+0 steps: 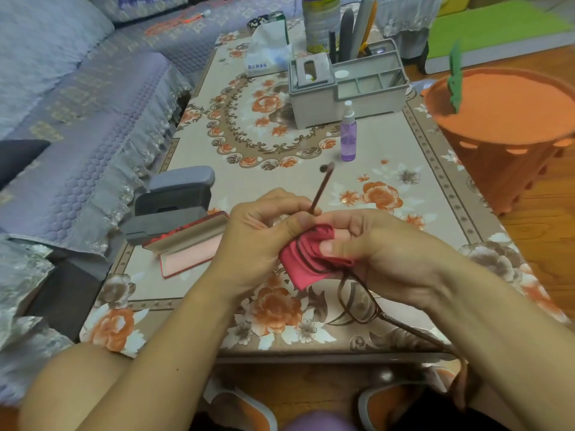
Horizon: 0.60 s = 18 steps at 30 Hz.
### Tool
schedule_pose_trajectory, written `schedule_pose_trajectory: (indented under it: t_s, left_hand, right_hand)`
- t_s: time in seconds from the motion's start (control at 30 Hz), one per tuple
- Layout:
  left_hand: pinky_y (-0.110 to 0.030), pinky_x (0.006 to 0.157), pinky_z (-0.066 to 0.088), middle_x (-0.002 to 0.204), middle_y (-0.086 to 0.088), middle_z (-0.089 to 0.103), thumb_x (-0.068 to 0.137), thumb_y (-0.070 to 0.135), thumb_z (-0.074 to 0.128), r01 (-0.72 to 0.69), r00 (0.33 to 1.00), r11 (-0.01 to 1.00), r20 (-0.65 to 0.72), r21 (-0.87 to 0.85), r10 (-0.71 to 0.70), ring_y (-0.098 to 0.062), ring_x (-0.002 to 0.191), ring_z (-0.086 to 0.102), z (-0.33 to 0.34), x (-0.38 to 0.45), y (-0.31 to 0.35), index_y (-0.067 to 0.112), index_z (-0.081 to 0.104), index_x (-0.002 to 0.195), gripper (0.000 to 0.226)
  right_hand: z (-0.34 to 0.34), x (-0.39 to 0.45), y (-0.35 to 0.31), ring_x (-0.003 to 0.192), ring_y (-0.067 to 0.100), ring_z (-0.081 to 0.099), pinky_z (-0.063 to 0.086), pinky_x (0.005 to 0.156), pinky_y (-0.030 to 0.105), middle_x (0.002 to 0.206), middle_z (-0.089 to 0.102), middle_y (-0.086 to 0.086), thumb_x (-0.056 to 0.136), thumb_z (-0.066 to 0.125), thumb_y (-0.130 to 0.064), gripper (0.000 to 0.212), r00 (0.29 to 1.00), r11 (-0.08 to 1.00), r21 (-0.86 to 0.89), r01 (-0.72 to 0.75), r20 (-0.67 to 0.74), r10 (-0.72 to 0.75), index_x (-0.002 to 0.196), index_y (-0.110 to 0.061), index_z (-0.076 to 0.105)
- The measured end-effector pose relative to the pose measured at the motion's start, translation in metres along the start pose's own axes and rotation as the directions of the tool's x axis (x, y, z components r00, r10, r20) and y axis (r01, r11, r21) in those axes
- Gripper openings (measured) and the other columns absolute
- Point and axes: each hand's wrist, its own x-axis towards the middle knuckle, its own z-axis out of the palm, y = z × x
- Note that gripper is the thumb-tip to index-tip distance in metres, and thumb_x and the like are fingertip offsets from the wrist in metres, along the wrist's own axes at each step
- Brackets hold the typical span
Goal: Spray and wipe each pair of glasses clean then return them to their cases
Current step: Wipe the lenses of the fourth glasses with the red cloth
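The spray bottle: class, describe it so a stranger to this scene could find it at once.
Start at the floral-covered table and find the grey desk organiser at its far end. Just in front of it stands the spray bottle, upright and alone. It is the only clear purple thing there, with a white nozzle.

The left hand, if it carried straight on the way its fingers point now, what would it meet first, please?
Its left hand points right, so it would likely meet the red cloth and the right hand pinching it around one lens of the glasses; depth looks shared.
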Motion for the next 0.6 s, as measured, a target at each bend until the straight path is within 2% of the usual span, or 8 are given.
schedule_pose_trajectory:
  t_s: [0.07,0.13,0.2,0.3,0.37,0.43,0.47,0.6]
  left_hand:
    - [-0.023,0.077,0.050,0.086,0.003,0.068,0.080,0.005,0.074,-0.019,1.000,1.000,0.016,0.015,0.018,-0.012,0.086,0.063,0.003,-0.002,0.000,0.016,0.080,0.088,0.015]
    - [-0.023,0.077,0.049,0.084,0.005,0.066,0.081,0.004,0.072,-0.010,1.000,0.999,0.020,0.033,0.009,-0.011,0.084,0.062,0.008,-0.005,-0.003,0.012,0.077,0.089,0.013]
    - [-0.025,0.078,0.049,0.083,0.005,0.066,0.081,0.005,0.072,0.004,1.000,0.999,0.010,0.045,-0.005,-0.011,0.084,0.063,0.012,-0.006,-0.006,0.014,0.078,0.089,0.013]
    - [-0.028,0.084,0.051,0.085,0.004,0.069,0.079,0.010,0.075,0.016,0.999,0.995,0.035,0.097,-0.019,-0.014,0.089,0.066,0.011,-0.007,-0.005,0.023,0.081,0.086,0.016]
    - [-0.025,0.085,0.052,0.086,0.006,0.071,0.076,0.015,0.078,0.039,0.997,0.997,0.065,0.064,-0.043,-0.011,0.091,0.067,0.006,-0.008,-0.001,0.024,0.082,0.084,0.013]
    - [-0.022,0.083,0.052,0.085,0.008,0.072,0.072,0.018,0.081,0.056,0.996,0.998,0.071,-0.009,-0.055,-0.009,0.090,0.067,-0.001,-0.007,0.002,0.022,0.082,0.084,0.012]
    - [-0.024,0.084,0.053,0.086,0.006,0.072,0.072,0.016,0.083,0.053,0.997,0.998,0.060,-0.023,-0.052,-0.012,0.090,0.067,-0.004,-0.007,0.001,0.021,0.082,0.084,0.013]
    - [-0.024,0.078,0.052,0.087,0.003,0.070,0.080,0.008,0.074,0.041,0.999,0.999,0.006,-0.033,-0.041,-0.014,0.087,0.065,-0.005,-0.006,-0.004,0.019,0.081,0.085,0.014]
  right_hand:
    - [0.001,-0.001,-0.002,0.090,0.033,0.068,0.055,0.089,0.040,0.096,0.071,0.022,0.084,0.057,0.023,0.048,0.998,0.999,-0.029,-0.041,0.047,0.043,0.128,0.001,0.059]
    - [0.002,0.000,0.001,0.088,0.035,0.069,0.058,0.087,0.043,0.095,0.071,0.024,0.080,0.062,0.025,0.057,0.999,0.990,-0.131,-0.053,-0.012,0.052,0.130,-0.002,0.058]
    - [0.005,0.004,0.003,0.088,0.036,0.070,0.058,0.092,0.052,0.092,0.070,0.023,0.074,0.069,0.023,0.058,0.994,0.983,-0.180,-0.046,-0.107,0.027,0.125,-0.002,0.061]
    - [0.008,0.007,0.005,0.091,0.041,0.064,0.050,0.101,0.061,0.095,0.061,0.024,0.061,0.078,0.014,0.060,0.986,0.998,-0.056,-0.005,-0.168,-0.005,0.118,0.013,0.058]
    - [0.007,0.008,0.008,0.088,0.040,0.065,0.055,0.095,0.055,0.091,0.063,0.025,0.062,0.077,0.015,0.050,0.983,1.000,0.001,0.012,-0.185,-0.012,0.109,0.012,0.062]
    - [0.005,0.006,0.008,0.076,0.029,0.071,0.062,0.074,0.037,0.081,0.071,0.016,0.075,0.071,0.015,0.026,0.976,0.999,-0.005,0.042,-0.211,-0.042,0.096,-0.001,0.067]
    - [0.005,0.004,0.007,0.073,0.024,0.072,0.061,0.068,0.031,0.080,0.072,0.013,0.081,0.067,0.013,0.022,0.976,0.998,-0.010,0.057,-0.209,-0.058,0.095,-0.003,0.068]
    - [0.001,0.000,0.003,0.081,0.026,0.072,0.059,0.069,0.032,0.090,0.073,0.017,0.087,0.065,0.011,0.029,0.998,0.989,-0.149,0.015,-0.057,-0.024,0.112,-0.003,0.065]
